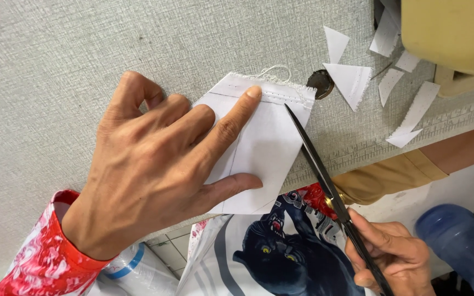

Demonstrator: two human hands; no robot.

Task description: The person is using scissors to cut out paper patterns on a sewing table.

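Nearest the camera, the right hand (393, 255) is closed around the handles of black scissors (330, 197), its grip pressed tight on them at the lower right. The blades run up and left from there, their tip at the right edge of a white fabric piece (264, 145). Beside this hand stands a blue bottle (459, 241); what is in it cannot be told. Below the tabletop's edge shows a printed shirt with a black panther (278, 255), and a white roll with blue trim (138, 268) lies at the lower left.

The left hand (149, 170), in a red and white patterned sleeve (39, 257), lies flat on the fabric piece, fingers spread, the forefinger pointing toward its frayed top edge and the thumb pressing near its lower edge. The piece rests on the grey textured tabletop (56, 66), overhanging its near edge a little.

Farther off, white offcuts (349, 77) lie scattered on the tabletop, beside a dark round spot (320, 83). A yellow machine body (451, 33) fills the top right corner.
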